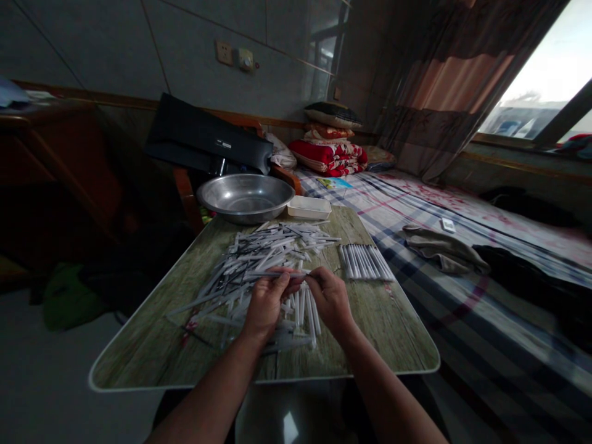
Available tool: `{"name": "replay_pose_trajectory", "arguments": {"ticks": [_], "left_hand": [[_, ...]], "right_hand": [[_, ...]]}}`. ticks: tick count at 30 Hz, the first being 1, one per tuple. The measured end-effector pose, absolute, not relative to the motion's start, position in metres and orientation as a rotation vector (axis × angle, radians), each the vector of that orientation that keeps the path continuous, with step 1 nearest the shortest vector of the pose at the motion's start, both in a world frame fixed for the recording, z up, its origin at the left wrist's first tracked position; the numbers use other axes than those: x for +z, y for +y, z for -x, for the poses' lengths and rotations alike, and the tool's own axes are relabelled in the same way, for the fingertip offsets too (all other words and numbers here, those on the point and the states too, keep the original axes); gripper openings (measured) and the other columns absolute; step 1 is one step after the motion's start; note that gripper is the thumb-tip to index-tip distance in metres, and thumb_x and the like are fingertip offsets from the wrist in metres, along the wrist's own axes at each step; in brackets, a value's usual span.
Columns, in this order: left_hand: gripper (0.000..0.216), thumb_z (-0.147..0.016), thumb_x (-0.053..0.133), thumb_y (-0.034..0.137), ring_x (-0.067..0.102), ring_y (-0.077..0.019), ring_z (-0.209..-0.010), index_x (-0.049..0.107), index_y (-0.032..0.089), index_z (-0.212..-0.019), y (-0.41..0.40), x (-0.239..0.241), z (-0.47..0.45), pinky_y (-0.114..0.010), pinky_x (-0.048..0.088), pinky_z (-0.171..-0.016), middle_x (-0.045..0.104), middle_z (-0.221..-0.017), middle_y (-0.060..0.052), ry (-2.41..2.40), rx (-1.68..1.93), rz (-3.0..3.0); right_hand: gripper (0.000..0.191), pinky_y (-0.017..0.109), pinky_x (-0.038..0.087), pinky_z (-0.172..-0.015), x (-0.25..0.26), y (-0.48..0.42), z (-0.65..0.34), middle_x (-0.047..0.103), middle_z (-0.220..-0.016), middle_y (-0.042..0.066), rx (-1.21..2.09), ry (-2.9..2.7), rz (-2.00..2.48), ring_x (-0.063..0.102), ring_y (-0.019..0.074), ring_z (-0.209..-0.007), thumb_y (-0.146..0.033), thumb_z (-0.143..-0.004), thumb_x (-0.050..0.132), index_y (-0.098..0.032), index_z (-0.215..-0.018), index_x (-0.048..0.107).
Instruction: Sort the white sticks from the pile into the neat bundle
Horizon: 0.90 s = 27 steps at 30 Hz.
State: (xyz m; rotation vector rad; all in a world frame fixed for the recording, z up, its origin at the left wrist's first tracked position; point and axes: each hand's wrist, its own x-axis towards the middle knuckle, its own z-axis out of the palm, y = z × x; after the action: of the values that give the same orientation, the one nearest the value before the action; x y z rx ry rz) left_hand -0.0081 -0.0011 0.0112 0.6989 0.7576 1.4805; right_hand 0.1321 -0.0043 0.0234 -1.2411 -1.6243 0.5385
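Note:
My left hand (267, 302) is closed around a thin, pale, pen-like tube (261, 273), held level above the table with its left end sticking out past the thumb. At the tube's right end, the fingertips of my right hand (330, 297) are pinched together. Under and beyond my hands spreads a loose heap of similar thin tubes (272, 243), whitish with some dark parts. Several white tubes (311, 311) lie below my right fingers. To the right, a neat row of tubes (365, 262) lies side by side.
A wide metal basin (245, 194) and a shallow cream tray (309, 208) stand at the far edge of the wood-patterned table (398, 345). A black case-like object (203, 139) leans behind the basin. On the right is a bed (462, 290) with clothes on it.

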Motion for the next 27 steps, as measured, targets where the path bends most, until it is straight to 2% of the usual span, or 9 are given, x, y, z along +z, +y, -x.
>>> {"name": "replay_pose_trajectory", "arguments": {"ticks": [5, 10, 13, 19, 23, 27], "left_hand": [[0.023, -0.071, 0.078, 0.028, 0.073, -0.0175, -0.071, 0.064, 0.015, -0.084, 0.001, 0.014, 0.010, -0.022, 0.058, -0.060, 0.074, -0.082, -0.005, 0.679, 1.403, -0.529], [0.009, -0.085, 0.063, 0.025, 0.073, -0.0207, -0.071, 0.060, 0.017, -0.084, 0.006, 0.019, 0.017, -0.024, 0.058, -0.053, 0.071, -0.076, -0.004, 0.671, 1.385, -0.214], [0.013, -0.089, 0.057, 0.030, 0.073, -0.0217, -0.069, 0.058, 0.018, -0.085, 0.009, 0.020, 0.021, -0.024, 0.056, -0.049, 0.070, -0.075, -0.004, 0.685, 1.433, -0.153], [0.017, -0.089, 0.057, 0.035, 0.072, -0.0190, -0.064, 0.057, 0.018, -0.089, 0.011, 0.013, 0.024, -0.022, 0.054, -0.050, 0.071, -0.075, -0.004, 0.707, 1.528, -0.200], [0.017, -0.089, 0.057, 0.034, 0.072, -0.0183, -0.064, 0.056, 0.018, -0.090, 0.012, 0.012, 0.023, -0.023, 0.055, -0.052, 0.071, -0.073, -0.004, 0.717, 1.560, -0.218], [0.016, -0.090, 0.055, 0.033, 0.072, -0.0183, -0.063, 0.057, 0.017, -0.087, 0.012, 0.015, 0.023, -0.023, 0.056, -0.053, 0.072, -0.071, -0.004, 0.726, 1.566, -0.220]], "right_hand": [[0.014, 0.023, 0.043, -0.050, 0.021, -0.002, -0.133, 0.056, -0.065, -0.002, 1.028, -1.415, 1.061, 0.050, 0.0110, -0.054, -0.034, -0.081, 0.057, -0.020, -0.081, 0.054], [0.024, 0.021, 0.043, -0.046, 0.019, 0.010, -0.142, 0.057, -0.065, -0.001, 1.136, -1.299, 1.076, 0.053, 0.0111, -0.055, -0.043, -0.081, 0.056, -0.019, -0.080, 0.054], [0.024, 0.020, 0.039, -0.045, 0.010, 0.028, -0.149, 0.058, -0.064, -0.001, 1.081, -1.396, 1.229, 0.053, 0.0115, -0.055, -0.041, -0.082, 0.052, -0.018, -0.079, 0.055], [0.008, 0.024, 0.039, -0.061, 0.000, 0.068, -0.139, 0.064, -0.069, 0.001, 0.617, -1.816, 1.577, 0.055, 0.0137, -0.066, -0.021, -0.076, 0.060, -0.017, -0.079, 0.067], [0.019, 0.025, 0.041, -0.067, 0.006, 0.085, -0.125, 0.072, -0.084, 0.006, 0.506, -2.068, 1.714, 0.062, 0.0178, -0.077, -0.017, -0.077, 0.060, -0.017, -0.091, 0.072], [0.030, 0.026, 0.043, -0.072, 0.008, 0.095, -0.120, 0.073, -0.095, 0.010, 0.384, -2.322, 1.760, 0.065, 0.0198, -0.086, -0.013, -0.081, 0.053, -0.017, -0.103, 0.072]]}}
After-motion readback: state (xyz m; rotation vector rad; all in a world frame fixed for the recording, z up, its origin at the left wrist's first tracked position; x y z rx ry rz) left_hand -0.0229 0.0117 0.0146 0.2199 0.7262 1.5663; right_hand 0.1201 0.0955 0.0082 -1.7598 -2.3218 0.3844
